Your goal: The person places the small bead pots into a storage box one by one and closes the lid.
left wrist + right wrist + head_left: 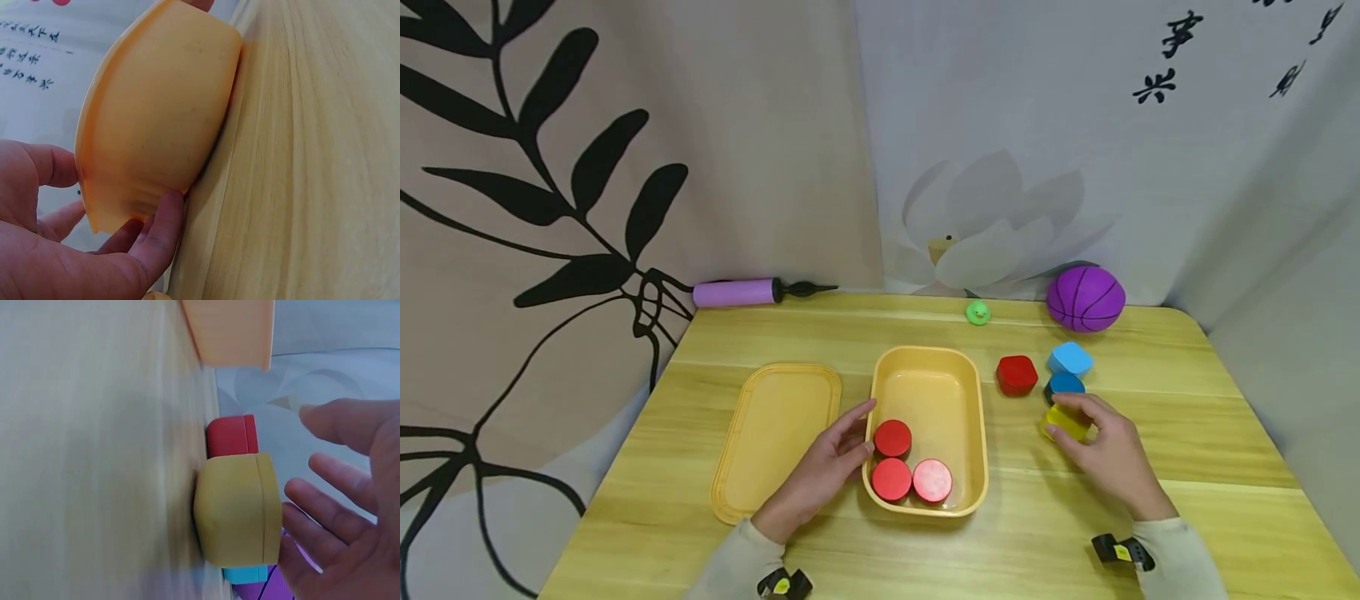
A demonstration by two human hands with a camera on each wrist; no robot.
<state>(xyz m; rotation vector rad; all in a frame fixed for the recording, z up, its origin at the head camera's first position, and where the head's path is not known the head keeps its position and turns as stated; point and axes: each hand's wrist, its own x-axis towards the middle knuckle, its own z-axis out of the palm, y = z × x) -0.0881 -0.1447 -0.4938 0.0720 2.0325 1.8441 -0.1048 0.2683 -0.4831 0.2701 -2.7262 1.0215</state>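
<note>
A yellow block [1067, 423] rests on the wood-grain table [1075, 533], under the fingers of the right hand [1108, 450]. That hand is spread: the right wrist view shows the thumb well apart from the fingers, whose tips lie against or just beside the block's top face. I cannot tell whether they touch it. A seam runs just below that face.

The left hand [827, 467] is loosely spread at the left side of a yellow-orange plastic container [928, 379], with index finger and thumb at the rim and another digit against the outer wall, as the left wrist view shows. The container stands upright, rectangular with rounded corners, and three red cylindrical blocks [892, 480] sit at its near end — two along the left wall, one beside them to the right. A matching flat lid [790, 433] lies on the table to the container's left, partly behind the left hand.

Just beyond the yellow block is a blue round block [1063, 384], with a light-blue angular block [1070, 358] behind it; a red angular block [1017, 376] stands to their left. Along the back edge are a small green ball with a face [977, 312] and a purple toy basketball [1086, 298], and at the back left corner a purple-and-black hand pump [737, 292]. Behind hangs a printed backdrop [760, 125] — black leaves, a pale flower [985, 225] and dark brush characters [1182, 33].
</note>
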